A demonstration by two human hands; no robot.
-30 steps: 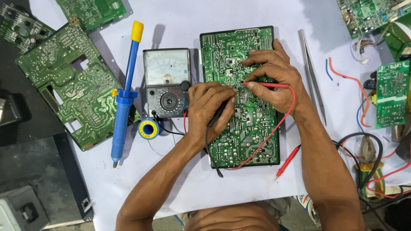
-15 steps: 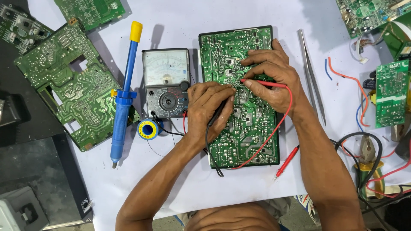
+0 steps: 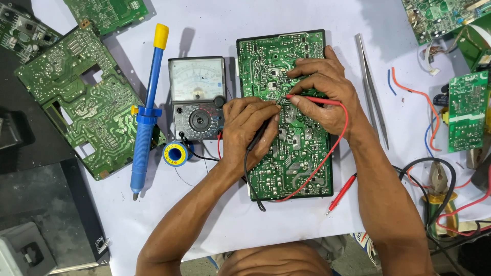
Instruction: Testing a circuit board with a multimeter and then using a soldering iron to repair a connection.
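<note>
Both hands rest on the green circuit board (image 3: 284,117): left hand (image 3: 249,128) pinches black probe (image 3: 258,138), right hand (image 3: 322,94) seemingly red probe (image 3: 313,100).

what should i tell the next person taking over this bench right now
Left hand: holds the black probe, tip down on the green circuit board.
Right hand: holds the red probe, tip on the same board, close to the black one.
Both leads run to the analog multimeter, left of the board.
Blue desoldering pump, solder spool and tweezers lie untouched.
Done: probes placed. Left: reading the meter; needle position too small to tell.
</note>
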